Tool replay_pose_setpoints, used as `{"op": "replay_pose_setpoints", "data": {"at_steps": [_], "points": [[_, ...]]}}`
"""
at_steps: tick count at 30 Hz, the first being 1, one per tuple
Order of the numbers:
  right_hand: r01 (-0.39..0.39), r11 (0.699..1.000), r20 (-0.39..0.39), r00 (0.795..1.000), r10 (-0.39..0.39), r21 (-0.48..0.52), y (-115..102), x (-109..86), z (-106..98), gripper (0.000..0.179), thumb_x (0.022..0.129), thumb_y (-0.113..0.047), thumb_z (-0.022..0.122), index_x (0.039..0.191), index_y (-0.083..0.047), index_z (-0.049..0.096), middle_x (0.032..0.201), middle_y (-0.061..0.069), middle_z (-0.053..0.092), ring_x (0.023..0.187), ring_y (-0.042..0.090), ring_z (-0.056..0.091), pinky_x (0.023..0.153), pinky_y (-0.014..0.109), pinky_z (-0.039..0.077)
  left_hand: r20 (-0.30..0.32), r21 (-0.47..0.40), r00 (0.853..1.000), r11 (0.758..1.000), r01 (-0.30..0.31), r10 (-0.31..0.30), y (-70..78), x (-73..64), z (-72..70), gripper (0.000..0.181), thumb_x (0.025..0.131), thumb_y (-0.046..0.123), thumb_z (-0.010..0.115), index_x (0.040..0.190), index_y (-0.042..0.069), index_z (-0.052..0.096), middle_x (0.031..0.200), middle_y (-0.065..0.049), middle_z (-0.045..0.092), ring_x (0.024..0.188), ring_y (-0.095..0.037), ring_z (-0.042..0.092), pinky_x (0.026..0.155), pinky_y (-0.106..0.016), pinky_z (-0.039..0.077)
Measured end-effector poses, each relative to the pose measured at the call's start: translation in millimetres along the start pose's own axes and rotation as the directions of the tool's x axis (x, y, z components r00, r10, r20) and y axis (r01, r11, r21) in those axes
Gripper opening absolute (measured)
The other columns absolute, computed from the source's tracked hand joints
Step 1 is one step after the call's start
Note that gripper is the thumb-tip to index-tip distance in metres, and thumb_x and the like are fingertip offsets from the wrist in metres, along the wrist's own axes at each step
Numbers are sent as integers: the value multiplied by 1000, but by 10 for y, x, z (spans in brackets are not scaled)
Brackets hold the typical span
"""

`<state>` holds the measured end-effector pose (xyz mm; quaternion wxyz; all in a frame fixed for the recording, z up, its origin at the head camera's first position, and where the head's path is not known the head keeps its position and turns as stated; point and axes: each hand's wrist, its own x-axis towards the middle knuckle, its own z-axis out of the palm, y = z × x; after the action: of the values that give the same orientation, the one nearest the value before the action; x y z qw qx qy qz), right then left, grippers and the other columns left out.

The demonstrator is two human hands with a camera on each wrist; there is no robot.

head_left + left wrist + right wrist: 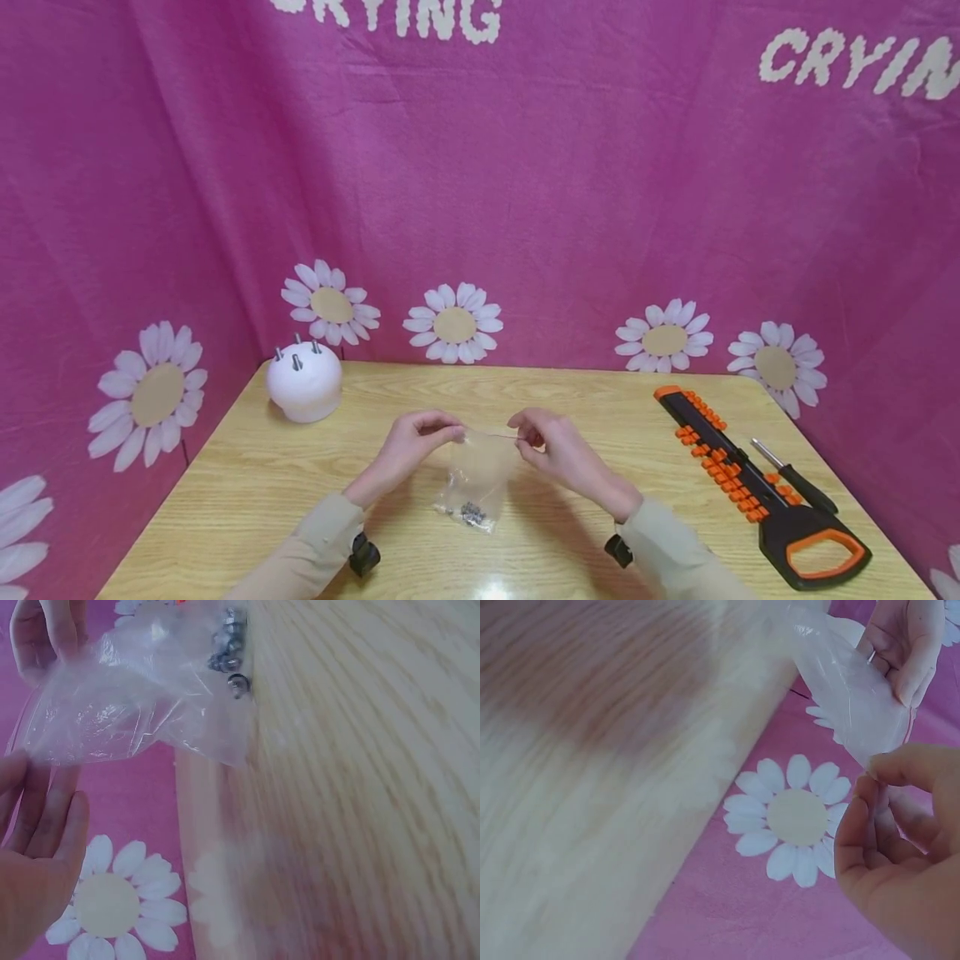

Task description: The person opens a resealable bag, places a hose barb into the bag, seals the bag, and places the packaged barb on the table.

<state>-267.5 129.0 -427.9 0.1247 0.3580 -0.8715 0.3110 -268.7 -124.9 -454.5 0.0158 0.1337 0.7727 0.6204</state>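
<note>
A clear zip bag (pixel 480 475) hangs upright over the middle of the table, between both hands. My left hand (pixel 414 444) pinches its upper left corner between thumb and fingers. At the opposite upper corner, my right hand (pixel 561 451) pinches the bag's edge with thumb and index finger, other fingers curled. Small dark metal parts, seemingly screws (pixel 229 649), have gathered at the bag's bottom. In the right wrist view a thin red line runs along the bag's top edge; whether the seal is parted, I cannot tell.
A round white object (pixel 306 383) with several upright metal studs stands at the back left. On the right lie a long black-and-orange holder (pixel 738 475) with a handle and a screwdriver (pixel 798 479). Pink flowered cloth (pixel 525 208) encloses the wooden table (pixel 247 500).
</note>
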Motion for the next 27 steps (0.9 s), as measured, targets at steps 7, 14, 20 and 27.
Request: {"op": "replay_pose_setpoints", "data": {"at_steps": [7, 14, 20, 27], "points": [[64, 996, -60, 996, -67, -56, -10, 4, -94, 3, 87, -1, 71, 89, -3, 72, 77, -1, 60, 70, 1, 50, 61, 17, 48, -43, -18, 999, 1000, 6, -7, 89, -27, -1, 21, 90, 20, 73, 104, 5, 76, 99, -13, 77, 86, -7, 71, 88, -28, 56], [60, 997, -115, 991, -66, -56, -16, 8, -206, 7, 90, -13, 72, 86, -7, 73, 78, -3, 61, 71, 0, 50, 62, 22, 49, -55, -21, 998, 1000, 8, -9, 144, -46, 12, 22, 89, 28, 74, 102, 11, 77, 93, -8, 78, 86, -11, 72, 92, -41, 56], [47, 999, -140, 989, -49, -19, 7, -19, -259, 3, 86, -12, 76, 85, -12, 73, 77, -5, 62, 71, -1, 52, 63, 24, 51, -63, -17, 998, 999, -30, 29, 182, -74, 39, 20, 88, 27, 74, 101, 12, 77, 94, -10, 77, 86, -11, 72, 87, -32, 57], [43, 999, -168, 985, -38, 21, 35, -92, -255, 4, 87, -13, 75, 84, -11, 72, 78, -5, 63, 71, -1, 54, 64, 21, 52, -65, -28, 996, 997, -65, 63, 161, -113, 75, 20, 88, 25, 76, 101, 10, 78, 94, -13, 77, 84, -8, 72, 83, -23, 56]]}}
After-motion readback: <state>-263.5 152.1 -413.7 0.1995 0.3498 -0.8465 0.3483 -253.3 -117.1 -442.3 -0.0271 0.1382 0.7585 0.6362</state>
